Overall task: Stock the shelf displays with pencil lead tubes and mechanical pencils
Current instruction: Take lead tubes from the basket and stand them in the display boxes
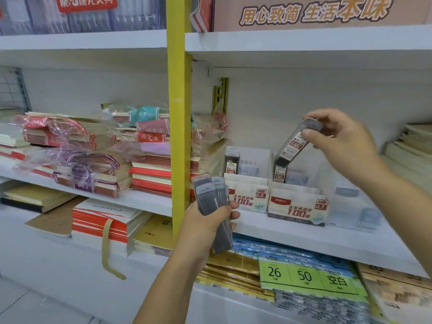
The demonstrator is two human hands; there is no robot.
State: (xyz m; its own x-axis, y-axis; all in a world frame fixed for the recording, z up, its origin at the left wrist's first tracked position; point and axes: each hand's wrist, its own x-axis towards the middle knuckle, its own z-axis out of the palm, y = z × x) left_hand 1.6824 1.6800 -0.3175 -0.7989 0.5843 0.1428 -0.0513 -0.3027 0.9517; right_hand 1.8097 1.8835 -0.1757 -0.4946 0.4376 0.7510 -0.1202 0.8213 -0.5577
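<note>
Clear plastic, dark contents: one lead tube point(295, 146), tilted, cap end uppermost. It is pinched at the cap between the thumb and fingers of the right hand point(341, 141). Its lower end hangs over the rear of the HB 0.7 display box point(297, 206), just above a standing tube point(279, 174) in that box. Whether the two touch cannot be told.

Bundle of lead tubes point(212, 199): several of the same kind, fanned, caps up, gripped round the lower half by the left hand point(208, 220). It is held in front of the shelf edge, left of the boxes. The hands are well apart.

HB 0.5 display box point(247, 195): white card, red print, just beside the HB 0.7 box on its left. One single tube point(232, 161) stands upright at its back left.

Clear display box point(355, 206): to the right of the HB 0.7 box; contents blurred.

White shelf point(304, 237): carries all three boxes.

Yellow upright point(178, 113): divides the shelving, left of the boxes.

Notebook stacks point(93, 160): red and cream, partly in torn film wrap, on the shelf bay left of the upright.

Green label pack point(308, 275): on the shelf below, marked 26 and 50, lying on blue packs.
</note>
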